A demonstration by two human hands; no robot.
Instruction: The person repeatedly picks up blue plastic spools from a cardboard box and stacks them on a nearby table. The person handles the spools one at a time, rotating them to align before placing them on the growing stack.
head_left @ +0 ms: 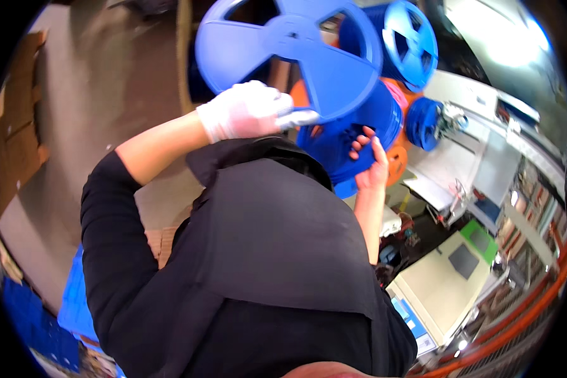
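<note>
My left hand point(244, 112), in a white glove, grips the near lower rim of a large blue reel point(345, 79). This reel has wide cut-outs round its hub and is held up, tilted, at the top of the view. My bare right hand point(375, 167) is beside another blue reel point(384, 120), below and behind the raised one. Its fingers are loosely bent, with the thumb apart, and no held thing shows between them. The raised reel covers part of the lower one.
More blue reels point(412, 47) and orange reels point(397, 162) stand beyond my hands. A cream-topped machine point(441, 286) with a green end is at the right, near orange rails point(516, 331). Cardboard point(16, 145) lies far left, and blue crates point(41, 324) stand lower left.
</note>
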